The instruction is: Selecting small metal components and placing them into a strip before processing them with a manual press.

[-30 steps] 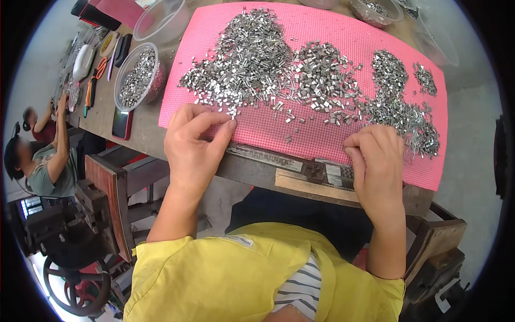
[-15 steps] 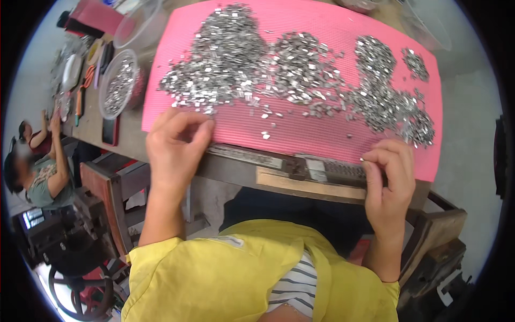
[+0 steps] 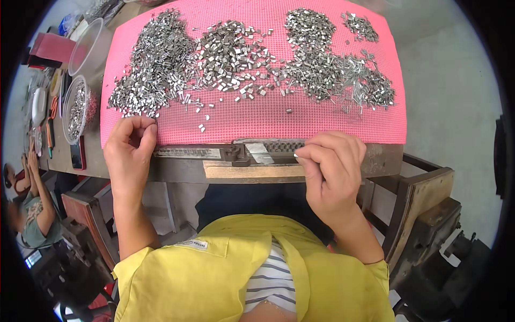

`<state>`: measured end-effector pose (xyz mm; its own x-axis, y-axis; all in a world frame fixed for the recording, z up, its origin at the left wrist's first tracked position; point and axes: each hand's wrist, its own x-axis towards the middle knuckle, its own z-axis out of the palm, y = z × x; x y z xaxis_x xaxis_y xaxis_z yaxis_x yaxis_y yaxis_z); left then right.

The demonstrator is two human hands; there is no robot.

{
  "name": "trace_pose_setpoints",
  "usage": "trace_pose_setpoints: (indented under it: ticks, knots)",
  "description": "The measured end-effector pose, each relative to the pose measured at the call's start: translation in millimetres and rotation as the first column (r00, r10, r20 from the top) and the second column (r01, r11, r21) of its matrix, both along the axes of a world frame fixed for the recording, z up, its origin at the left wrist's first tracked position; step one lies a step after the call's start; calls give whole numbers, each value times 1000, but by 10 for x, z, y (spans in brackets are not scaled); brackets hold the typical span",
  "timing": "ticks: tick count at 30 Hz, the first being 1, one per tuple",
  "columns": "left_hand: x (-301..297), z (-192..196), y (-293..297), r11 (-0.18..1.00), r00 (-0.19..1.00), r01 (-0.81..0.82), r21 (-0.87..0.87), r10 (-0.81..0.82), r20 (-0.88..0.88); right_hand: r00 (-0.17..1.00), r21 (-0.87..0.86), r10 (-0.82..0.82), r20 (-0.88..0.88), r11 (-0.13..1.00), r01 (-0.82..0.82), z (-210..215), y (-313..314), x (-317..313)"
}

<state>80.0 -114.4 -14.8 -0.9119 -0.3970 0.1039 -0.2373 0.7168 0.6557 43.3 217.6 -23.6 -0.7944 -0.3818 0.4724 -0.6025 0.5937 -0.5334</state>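
Observation:
My left hand [image 3: 130, 147] is at the near left edge of the pink ribbed mat [image 3: 257, 126], thumb and forefinger pinched together; whatever is between them is hidden. Just beyond it lies a heap of small silvery metal pieces [image 3: 155, 64]. My right hand [image 3: 335, 172] pinches one small metal piece [image 3: 296, 155], its bright end showing at the fingertips. Those fingertips are over the right part of a long dark metal fixture [image 3: 279, 146], which has a row of slots and lies along the mat's near edge.
More metal pieces lie in heaps at the middle [image 3: 230, 59] and right [image 3: 316, 64] of the mat. To the left are a clear tub of pieces [image 3: 78, 107], a phone [image 3: 78, 154] and orange-handled tools [image 3: 51, 126]. A wooden strip [image 3: 252, 170] edges the bench. Another person [image 3: 40, 212] sits far left.
The view has shifted and turned, so mat, fixture and hands all appear farther left. Relative to the fixture, both hands stay in nearly the same places, still pinched.

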Motion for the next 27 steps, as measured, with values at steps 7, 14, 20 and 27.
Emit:
trace_pose_setpoints:
  ticks: [7, 14, 20, 27]
  knots:
    - [-24, 86, -10, 1000, 999, 3, 27, -4, 50, 999, -59, 38, 26, 998, -37, -3, -116, -28]
    - [-101, 152, -1, 976, 986, 167, -138, -161, 52, 998, -8, 50, 43, 999, -49, 2, -137, -44]
    - [-74, 91, -10, 985, 985, 169, 39, -171, 30, 997, -141, 71, 32, 988, -66, -61, -74, -65]
    - [-80, 255, 385, 938, 943, 329, 110, -319, -100, 996, -112, 87, -21, 990, -89, -74, -81, -95]
